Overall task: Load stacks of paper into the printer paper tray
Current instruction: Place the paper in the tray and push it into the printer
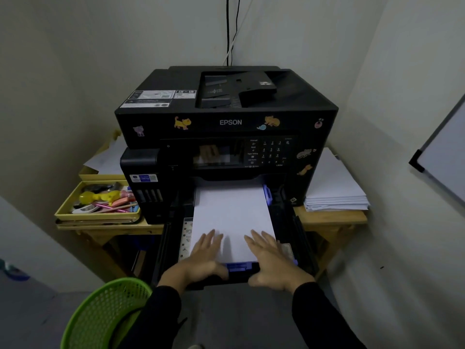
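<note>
A black Epson printer (226, 122) stands on a wooden table. Its black paper tray (297, 238) is pulled out toward me, with a stack of white paper (231, 210) lying flat in it. A blue paper guide (239, 267) sits at the stack's near edge, and another blue guide (267, 193) stands on the right side. My left hand (203, 258) lies flat on the near left part of the paper, fingers spread. My right hand (271, 260) lies flat on the near right part, fingers spread. Neither hand grips anything.
A second stack of white paper (334, 190) lies on the table right of the printer. A yellow tray of pens and small items (100, 200) sits to the left. A green mesh basket (105, 313) is at lower left. A whiteboard (442, 157) leans on the right wall.
</note>
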`<move>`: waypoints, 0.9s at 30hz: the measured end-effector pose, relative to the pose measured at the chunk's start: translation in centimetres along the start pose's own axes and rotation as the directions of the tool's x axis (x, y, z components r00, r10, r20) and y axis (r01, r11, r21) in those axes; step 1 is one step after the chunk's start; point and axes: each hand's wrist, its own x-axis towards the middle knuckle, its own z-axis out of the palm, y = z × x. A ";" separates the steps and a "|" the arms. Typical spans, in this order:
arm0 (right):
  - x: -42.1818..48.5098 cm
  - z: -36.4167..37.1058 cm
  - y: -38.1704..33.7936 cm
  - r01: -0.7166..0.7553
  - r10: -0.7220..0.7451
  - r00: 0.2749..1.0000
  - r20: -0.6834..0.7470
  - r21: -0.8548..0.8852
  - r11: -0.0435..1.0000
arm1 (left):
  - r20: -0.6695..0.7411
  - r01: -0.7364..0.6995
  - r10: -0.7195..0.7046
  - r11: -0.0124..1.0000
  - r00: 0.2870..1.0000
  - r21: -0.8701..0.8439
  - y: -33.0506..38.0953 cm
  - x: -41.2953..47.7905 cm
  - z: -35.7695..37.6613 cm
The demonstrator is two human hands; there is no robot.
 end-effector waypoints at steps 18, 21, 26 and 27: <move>1.6 2.6 -0.1 -0.033 -0.046 0.980 -0.193 -0.387 0.922 | -0.217 0.020 0.144 0.790 0.966 0.613 0.4 0.8 3.5; 3.8 1.5 -0.3 -0.029 -0.054 0.980 -0.193 -0.402 0.915 | -0.214 0.040 0.128 0.766 0.968 0.641 0.4 2.5 1.7; 7.8 -0.9 -0.2 -0.040 -0.057 0.972 -0.228 -0.398 0.916 | -0.243 0.096 0.090 0.746 0.966 0.659 0.9 5.7 -1.5; 8.6 -1.4 -0.1 -0.050 -0.050 0.971 -0.233 -0.407 0.912 | -0.261 0.107 0.091 0.746 0.961 0.657 1.1 6.4 -2.0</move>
